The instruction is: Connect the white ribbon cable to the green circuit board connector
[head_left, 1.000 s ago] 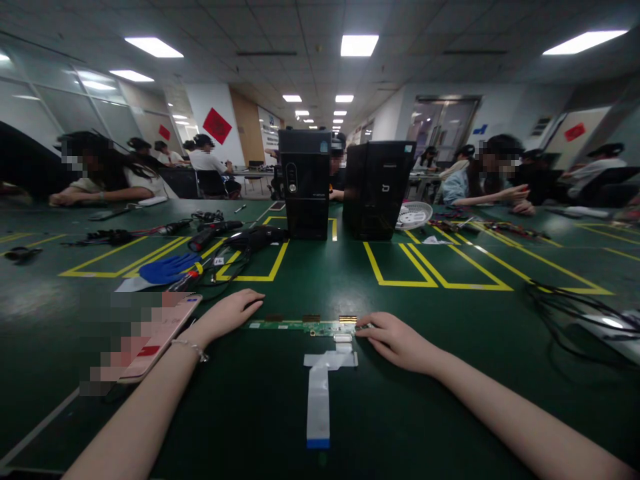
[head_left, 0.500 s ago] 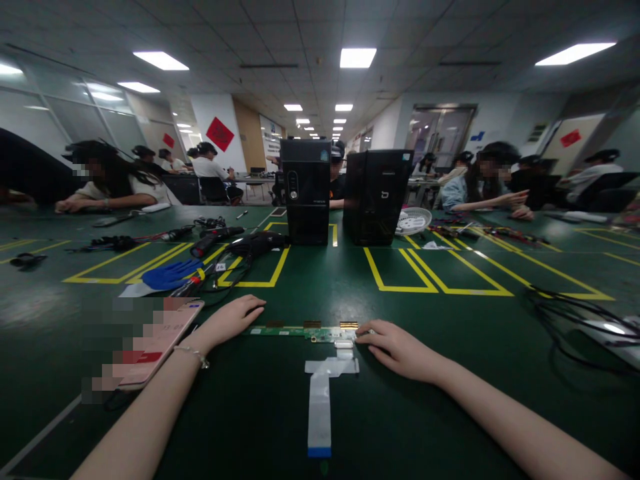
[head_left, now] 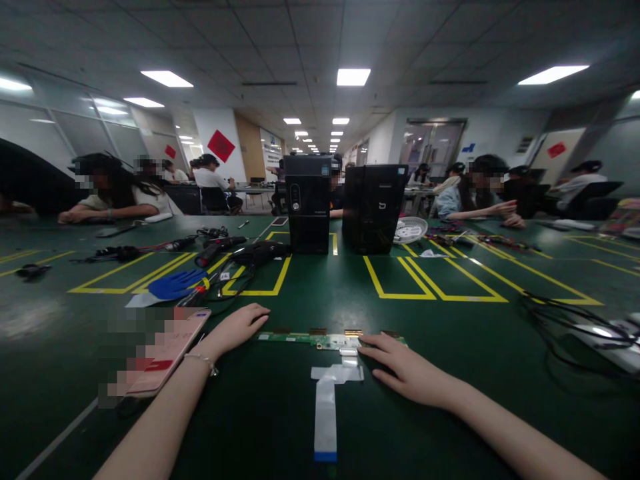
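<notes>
A long, narrow green circuit board (head_left: 327, 341) lies on the dark green table in front of me, with gold-coloured tabs along its far edge. From its near side a white ribbon cable (head_left: 325, 413) with a folded cross-piece runs toward me, ending in a blue tip. My left hand (head_left: 243, 325) rests beside the board's left end, its fingers stretched out and holding nothing. Over the board's right part lies my right hand (head_left: 400, 363), fingers spread and fingertips touching or just above it. That hand partly hides the board's right end.
Left of my left arm lies a pink phone (head_left: 167, 357), and beyond it a blue glove (head_left: 175, 285) and a black corded tool (head_left: 257, 253). Two black computer towers (head_left: 309, 227) stand ahead. Black cables (head_left: 555, 327) lie at right. Several people sit at tables farther back.
My right hand's fingers have spread and flattened over the board, and the board's far right corner now shows past them. My left hand stays by the left end. The camera has tilted up slightly.
</notes>
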Demonstrator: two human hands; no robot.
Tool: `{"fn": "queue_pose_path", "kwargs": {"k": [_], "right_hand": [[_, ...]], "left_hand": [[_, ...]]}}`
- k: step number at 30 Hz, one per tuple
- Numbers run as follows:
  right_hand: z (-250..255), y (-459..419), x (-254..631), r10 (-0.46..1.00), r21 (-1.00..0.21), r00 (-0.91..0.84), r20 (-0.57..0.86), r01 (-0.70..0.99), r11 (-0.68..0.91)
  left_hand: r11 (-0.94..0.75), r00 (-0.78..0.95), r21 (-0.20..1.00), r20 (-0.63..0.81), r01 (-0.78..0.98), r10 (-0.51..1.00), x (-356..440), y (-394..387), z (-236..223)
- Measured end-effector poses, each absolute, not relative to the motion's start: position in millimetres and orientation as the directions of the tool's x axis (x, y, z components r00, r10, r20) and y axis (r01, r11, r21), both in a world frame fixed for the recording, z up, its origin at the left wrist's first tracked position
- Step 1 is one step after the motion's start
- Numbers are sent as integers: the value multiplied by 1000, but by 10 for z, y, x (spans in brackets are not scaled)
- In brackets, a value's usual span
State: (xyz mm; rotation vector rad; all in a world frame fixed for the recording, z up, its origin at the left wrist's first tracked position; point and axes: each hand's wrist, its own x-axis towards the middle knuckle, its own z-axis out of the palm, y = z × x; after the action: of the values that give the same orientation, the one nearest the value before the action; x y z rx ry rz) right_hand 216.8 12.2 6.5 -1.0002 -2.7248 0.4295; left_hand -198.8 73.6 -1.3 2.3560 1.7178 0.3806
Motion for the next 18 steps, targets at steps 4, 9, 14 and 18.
{"fn": "queue_pose_path", "kwargs": {"k": [4, 9, 14, 18], "right_hand": [[62, -100, 2284, 713, -335, -701, 35, 664, 669], [-58, -359, 2519, 802, -358, -598, -2, 749, 558], [-262, -540, 2722, 851, -356, -514, 107, 780, 515], [-335, -641, 2875, 878, -369, -444, 176, 797, 477]], "left_hand": [[-308, 294, 315, 93, 898, 951, -1976, 716, 0], [-305, 288, 322, 102, 896, 952, -1966, 709, -2], [-291, 276, 322, 91, 901, 957, -1960, 704, 3], [-281, 270, 325, 82, 903, 959, -1955, 694, 12]]}}
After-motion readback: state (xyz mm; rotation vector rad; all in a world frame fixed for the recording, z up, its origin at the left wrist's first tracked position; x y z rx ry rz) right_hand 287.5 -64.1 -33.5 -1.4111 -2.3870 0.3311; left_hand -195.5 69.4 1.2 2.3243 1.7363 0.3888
